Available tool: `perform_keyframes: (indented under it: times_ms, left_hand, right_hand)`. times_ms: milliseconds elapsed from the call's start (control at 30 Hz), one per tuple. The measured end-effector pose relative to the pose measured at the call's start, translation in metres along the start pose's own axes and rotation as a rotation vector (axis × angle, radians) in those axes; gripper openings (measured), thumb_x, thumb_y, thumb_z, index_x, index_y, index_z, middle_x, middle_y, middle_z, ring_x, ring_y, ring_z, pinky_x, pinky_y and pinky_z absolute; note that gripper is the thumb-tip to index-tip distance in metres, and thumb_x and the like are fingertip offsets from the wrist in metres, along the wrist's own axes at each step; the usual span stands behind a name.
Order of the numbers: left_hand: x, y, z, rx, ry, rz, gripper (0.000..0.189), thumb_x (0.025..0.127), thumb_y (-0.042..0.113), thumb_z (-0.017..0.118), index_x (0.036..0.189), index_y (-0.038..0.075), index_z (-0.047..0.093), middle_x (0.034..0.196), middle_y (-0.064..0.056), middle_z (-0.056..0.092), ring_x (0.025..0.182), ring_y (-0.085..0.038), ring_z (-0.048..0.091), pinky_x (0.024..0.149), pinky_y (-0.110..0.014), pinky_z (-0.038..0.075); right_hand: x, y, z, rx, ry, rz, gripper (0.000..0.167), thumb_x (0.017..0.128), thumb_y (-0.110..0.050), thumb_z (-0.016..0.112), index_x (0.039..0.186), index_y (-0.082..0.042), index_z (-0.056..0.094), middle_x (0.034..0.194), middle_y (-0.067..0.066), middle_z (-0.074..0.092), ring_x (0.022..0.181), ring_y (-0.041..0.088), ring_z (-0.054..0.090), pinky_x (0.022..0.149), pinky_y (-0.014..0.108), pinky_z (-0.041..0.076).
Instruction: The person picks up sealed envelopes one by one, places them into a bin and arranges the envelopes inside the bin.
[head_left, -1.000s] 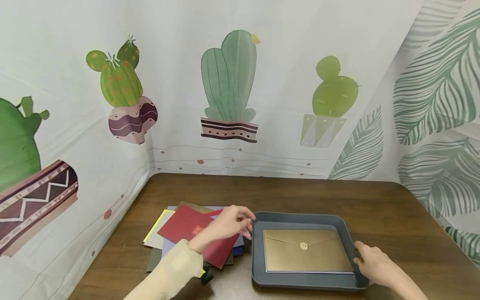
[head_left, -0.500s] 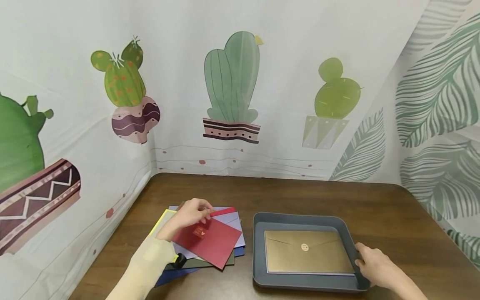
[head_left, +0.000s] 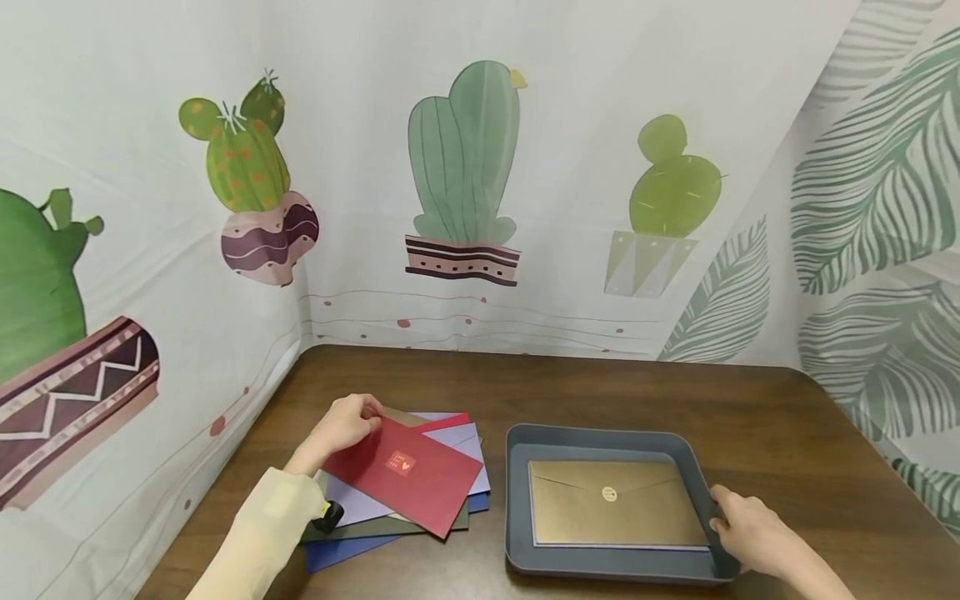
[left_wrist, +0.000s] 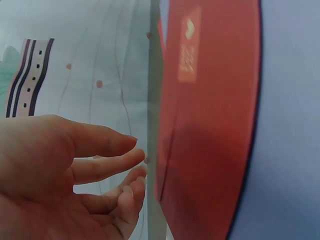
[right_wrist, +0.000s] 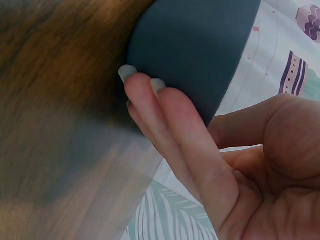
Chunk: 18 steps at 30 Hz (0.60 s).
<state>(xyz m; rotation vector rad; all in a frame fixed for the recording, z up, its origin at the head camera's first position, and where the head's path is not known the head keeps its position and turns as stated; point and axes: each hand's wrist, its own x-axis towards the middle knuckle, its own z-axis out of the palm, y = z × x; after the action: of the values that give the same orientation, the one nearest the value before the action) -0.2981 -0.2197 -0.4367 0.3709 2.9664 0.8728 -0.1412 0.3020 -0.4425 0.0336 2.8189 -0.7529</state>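
On the left of the head view, a red envelope (head_left: 429,479) with a small gold-printed label lies on top of a loose pile of envelopes. My left hand (head_left: 347,423) hovers at its far left corner. In the left wrist view, the loosely bent fingers (left_wrist: 107,167) have nothing between them and end just short of the red envelope (left_wrist: 210,125). A grey tray (head_left: 517,500) holds a gold envelope (head_left: 615,508) with a round sticker. My right hand (head_left: 753,529) grips the tray's right wall, thumb at the rim and fingers along the outside (right_wrist: 182,125).
Under the red envelope, lavender (head_left: 467,446), olive green (head_left: 397,525) and blue (head_left: 345,552) envelopes stick out. All of it stands on a brown wooden table (head_left: 600,392). Behind the table hangs a white cloth (head_left: 562,167) printed with cacti and leaves.
My left hand has moved left from beside the tray, across the red envelope to its far left corner. The right hand has kept its grip on the tray.
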Motion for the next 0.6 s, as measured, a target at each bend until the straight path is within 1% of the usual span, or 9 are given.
perform_keyframes:
  times_ms: [67, 133, 267, 333, 433, 500, 567, 600]
  left_hand:
    - [0.0, -0.004, -0.001, 0.036, -0.001, 0.004, 0.021, 0.086, 0.007, 0.065, 0.103, -0.007, 0.064, 0.093, -0.02, 0.069, 0.088, -0.03, 0.064, 0.08, -0.046, 0.052]
    - [0.0, -0.007, -0.001, 0.06, -0.01, -0.011, 0.03, 0.086, 0.013, 0.069, 0.107, -0.008, 0.063, 0.097, -0.021, 0.067, 0.095, -0.034, 0.06, 0.084, -0.05, 0.048]
    - [0.001, -0.012, 0.0, 0.074, -0.041, -0.085, 0.055, 0.081, 0.029, 0.077, 0.116, -0.009, 0.059, 0.106, -0.024, 0.062, 0.105, -0.04, 0.047, 0.087, -0.054, 0.042]
    - [0.003, -0.014, 0.001, 0.068, -0.048, -0.113, 0.065, 0.077, 0.034, 0.08, 0.118, -0.01, 0.056, 0.109, -0.026, 0.06, 0.107, -0.041, 0.045, 0.088, -0.054, 0.041]
    - [0.005, -0.014, 0.0, 0.07, -0.057, -0.138, 0.075, 0.073, 0.039, 0.083, 0.121, -0.011, 0.054, 0.11, -0.026, 0.06, 0.106, -0.041, 0.045, 0.087, -0.052, 0.044]
    - [0.005, -0.014, 0.0, 0.075, -0.067, -0.155, 0.08, 0.07, 0.041, 0.085, 0.123, -0.011, 0.053, 0.111, -0.025, 0.061, 0.104, -0.039, 0.048, 0.087, -0.051, 0.046]
    - [0.006, -0.014, 0.0, 0.086, -0.078, -0.162, 0.085, 0.068, 0.042, 0.086, 0.124, -0.011, 0.052, 0.113, -0.025, 0.061, 0.103, -0.037, 0.05, 0.086, -0.052, 0.048]
    - [0.007, -0.014, 0.0, 0.091, -0.082, -0.166, 0.087, 0.066, 0.043, 0.087, 0.125, -0.011, 0.052, 0.114, -0.025, 0.061, 0.103, -0.037, 0.051, 0.087, -0.055, 0.048]
  right_hand:
    - [0.0, 0.0, 0.001, -0.005, 0.005, 0.001, 0.031, 0.09, 0.003, 0.054, 0.118, 0.014, 0.048, 0.074, 0.01, 0.061, 0.049, 0.017, 0.059, 0.043, 0.027, 0.05]
    - [0.0, 0.0, 0.001, -0.013, 0.007, -0.005, 0.031, 0.09, 0.003, 0.055, 0.117, 0.014, 0.048, 0.077, 0.012, 0.063, 0.05, 0.017, 0.059, 0.043, 0.027, 0.05]
    - [-0.001, 0.0, 0.001, -0.022, 0.012, -0.009, 0.031, 0.089, 0.003, 0.055, 0.117, 0.014, 0.048, 0.079, 0.015, 0.064, 0.05, 0.017, 0.06, 0.043, 0.028, 0.05]
    - [-0.002, -0.001, 0.001, -0.022, 0.012, -0.009, 0.03, 0.089, 0.003, 0.055, 0.117, 0.014, 0.048, 0.078, 0.013, 0.063, 0.05, 0.017, 0.06, 0.043, 0.027, 0.05]
    - [-0.002, -0.003, 0.0, -0.014, 0.015, -0.001, 0.03, 0.09, 0.003, 0.055, 0.117, 0.014, 0.048, 0.074, 0.009, 0.06, 0.05, 0.017, 0.059, 0.043, 0.027, 0.05]
    - [-0.002, -0.003, 0.0, -0.017, 0.018, -0.011, 0.029, 0.09, 0.003, 0.055, 0.116, 0.014, 0.048, 0.072, 0.008, 0.058, 0.05, 0.017, 0.059, 0.043, 0.027, 0.049]
    - [-0.003, -0.003, 0.0, -0.019, 0.024, -0.017, 0.029, 0.09, 0.003, 0.055, 0.116, 0.014, 0.048, 0.07, 0.006, 0.056, 0.049, 0.017, 0.059, 0.043, 0.027, 0.049]
    - [-0.003, -0.003, 0.0, -0.019, 0.026, -0.016, 0.028, 0.09, 0.002, 0.055, 0.116, 0.014, 0.049, 0.07, 0.006, 0.056, 0.049, 0.016, 0.059, 0.043, 0.027, 0.049]
